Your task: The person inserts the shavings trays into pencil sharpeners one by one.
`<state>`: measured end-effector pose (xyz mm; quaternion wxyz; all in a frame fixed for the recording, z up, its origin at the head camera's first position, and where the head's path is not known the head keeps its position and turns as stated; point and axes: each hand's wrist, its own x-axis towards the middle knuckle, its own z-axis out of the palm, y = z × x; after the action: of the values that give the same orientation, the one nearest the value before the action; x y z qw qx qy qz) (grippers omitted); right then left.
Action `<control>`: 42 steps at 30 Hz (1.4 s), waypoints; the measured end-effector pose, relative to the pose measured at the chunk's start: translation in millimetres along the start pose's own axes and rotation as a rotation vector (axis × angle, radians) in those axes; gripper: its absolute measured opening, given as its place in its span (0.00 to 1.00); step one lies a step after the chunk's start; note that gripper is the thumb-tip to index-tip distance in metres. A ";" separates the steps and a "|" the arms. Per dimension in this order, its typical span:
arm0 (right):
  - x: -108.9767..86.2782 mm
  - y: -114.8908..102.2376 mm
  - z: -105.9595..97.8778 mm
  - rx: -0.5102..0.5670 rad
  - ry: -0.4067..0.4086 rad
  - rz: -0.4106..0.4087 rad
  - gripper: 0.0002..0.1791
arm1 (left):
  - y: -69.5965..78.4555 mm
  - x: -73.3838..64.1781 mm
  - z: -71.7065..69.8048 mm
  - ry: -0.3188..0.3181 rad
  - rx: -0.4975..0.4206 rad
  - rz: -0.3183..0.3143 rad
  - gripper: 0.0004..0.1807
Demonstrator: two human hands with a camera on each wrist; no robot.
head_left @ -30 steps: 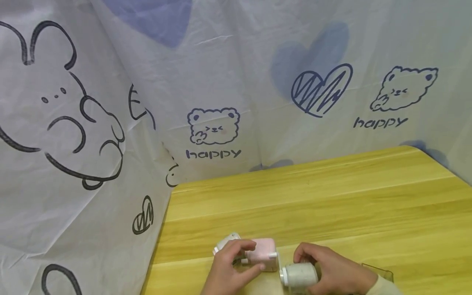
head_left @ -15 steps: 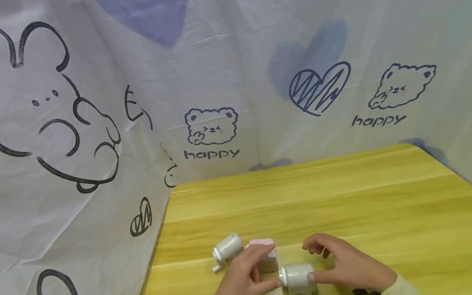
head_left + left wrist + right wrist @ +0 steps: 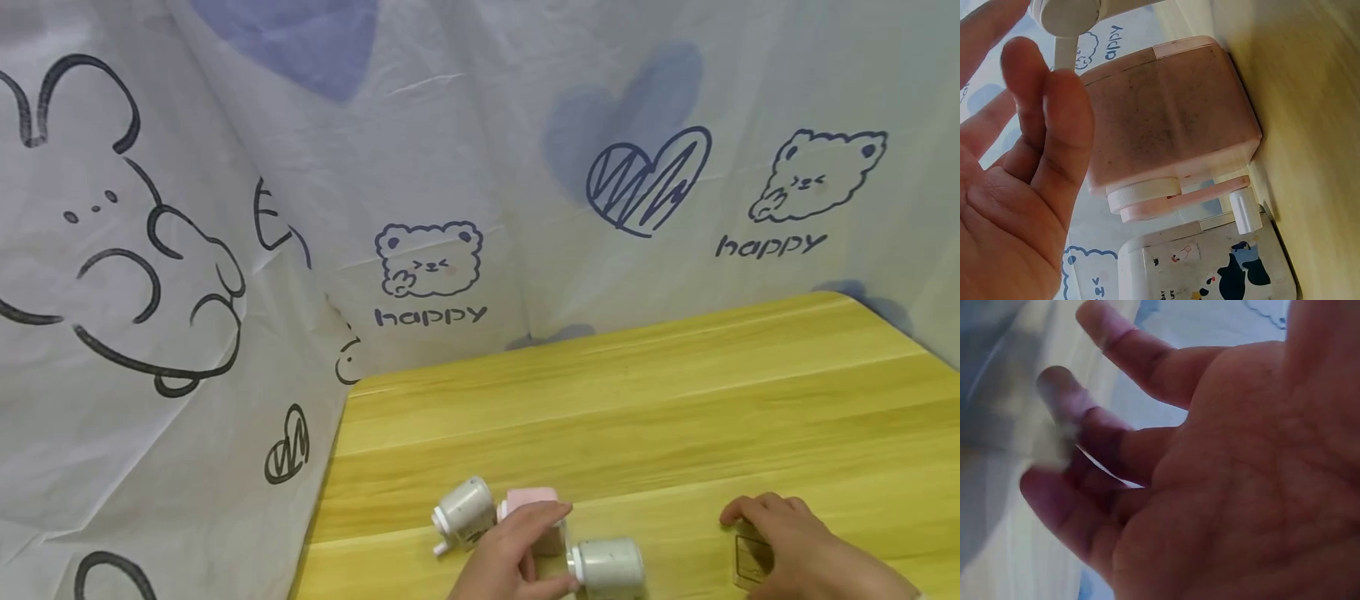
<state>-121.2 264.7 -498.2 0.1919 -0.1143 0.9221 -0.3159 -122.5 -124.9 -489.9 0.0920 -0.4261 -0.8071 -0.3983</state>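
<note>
In the head view, a pink hand-crank pencil sharpener (image 3: pixel 534 497) stands between two whitish ones. The left whitish sharpener (image 3: pixel 467 505) has its crank facing left, and the right whitish sharpener (image 3: pixel 613 563) sits nearer the front. My left hand (image 3: pixel 510 554) hovers over the pink body with fingers loosely bent and nothing held, thumb close to the right sharpener's crank. The left wrist view shows the pink sharpener (image 3: pixel 1172 112) just beyond the fingertips. My right hand (image 3: pixel 802 546) curls its fingers around a small clear box (image 3: pixel 752 560); in the right wrist view the fingertips overlap its blurred edge.
Wood-grain tabletop (image 3: pixel 660 400) stretches behind the sharpeners to a printed cloth backdrop (image 3: pixel 525 208). More cloth (image 3: pixel 187 467) hangs along the table's left edge. A penguin picture decorates the whitish sharpener (image 3: pixel 1160 269) in the left wrist view.
My right hand has let go of the right whitish sharpener and moved right to the clear box. My left hand has shifted right, away from the left sharpener, over the pink one.
</note>
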 end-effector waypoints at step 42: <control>28.2 -26.7 33.4 0.281 0.136 -0.385 0.24 | -4.7 -0.9 1.2 -0.013 0.007 0.049 0.32</control>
<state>-130.0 216.7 -513.6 0.0798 -0.2384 0.8411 -0.4789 -125.4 -126.1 -493.8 0.0977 -0.4480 -0.7983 -0.3903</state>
